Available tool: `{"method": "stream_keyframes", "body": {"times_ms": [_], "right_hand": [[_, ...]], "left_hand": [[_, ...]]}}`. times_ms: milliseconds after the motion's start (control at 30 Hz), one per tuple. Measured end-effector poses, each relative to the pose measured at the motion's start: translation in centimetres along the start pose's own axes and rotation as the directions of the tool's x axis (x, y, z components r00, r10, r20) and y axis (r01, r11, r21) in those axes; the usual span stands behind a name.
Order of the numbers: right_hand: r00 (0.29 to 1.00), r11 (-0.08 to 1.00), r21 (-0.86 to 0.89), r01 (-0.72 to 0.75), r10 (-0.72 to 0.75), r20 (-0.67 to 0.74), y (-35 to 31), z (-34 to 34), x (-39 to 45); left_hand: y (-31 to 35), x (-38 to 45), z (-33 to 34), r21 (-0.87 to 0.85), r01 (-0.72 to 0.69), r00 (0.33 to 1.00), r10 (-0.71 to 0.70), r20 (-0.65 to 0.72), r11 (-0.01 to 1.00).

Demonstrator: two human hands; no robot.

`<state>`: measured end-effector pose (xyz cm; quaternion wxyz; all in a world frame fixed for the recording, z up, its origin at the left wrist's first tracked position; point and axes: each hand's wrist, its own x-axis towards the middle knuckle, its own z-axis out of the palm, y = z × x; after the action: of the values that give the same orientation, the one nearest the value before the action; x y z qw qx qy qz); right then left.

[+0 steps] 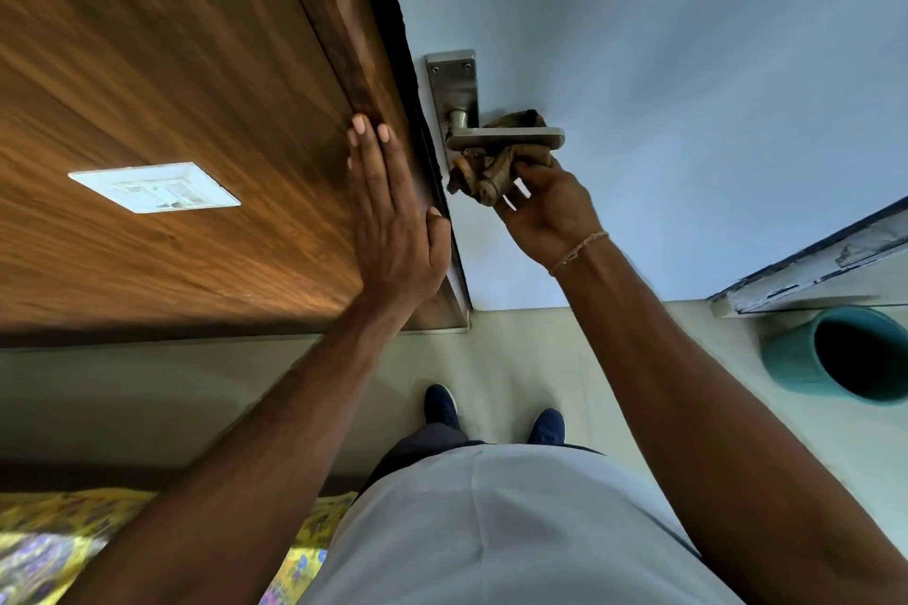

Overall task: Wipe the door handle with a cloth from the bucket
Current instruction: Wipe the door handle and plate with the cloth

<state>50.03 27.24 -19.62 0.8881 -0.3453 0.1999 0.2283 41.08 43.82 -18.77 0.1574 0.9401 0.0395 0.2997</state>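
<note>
Right hand (545, 206) grips the cloth (491, 170), soft, limp and light, bunched around the handle (506, 139). Left hand (388, 211) lies open, flat on the frame (344, 39). Bucket (835, 359) sits at 4 o'clock.

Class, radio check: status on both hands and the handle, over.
Left hand flat on wood panel. Right hand grips cloth against door handle. Nothing blocking.

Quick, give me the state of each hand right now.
Left hand: open, flat against the wooden panel, holding nothing.
Right hand: closed on the brown cloth, which is wrapped around the door handle.
</note>
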Motion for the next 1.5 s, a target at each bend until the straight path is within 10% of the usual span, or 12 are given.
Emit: {"method": "stream_keyframes", "body": {"times_ms": [1500], "right_hand": [[0.964, 0.874, 0.422, -0.241, 0.163, 0.212, 4.3, 6.2, 1.8]], "left_hand": [[-0.9, 0.1, -0.1, 0.004, -0.009, 1.0, 0.009, 0.018, 1.0]]}}
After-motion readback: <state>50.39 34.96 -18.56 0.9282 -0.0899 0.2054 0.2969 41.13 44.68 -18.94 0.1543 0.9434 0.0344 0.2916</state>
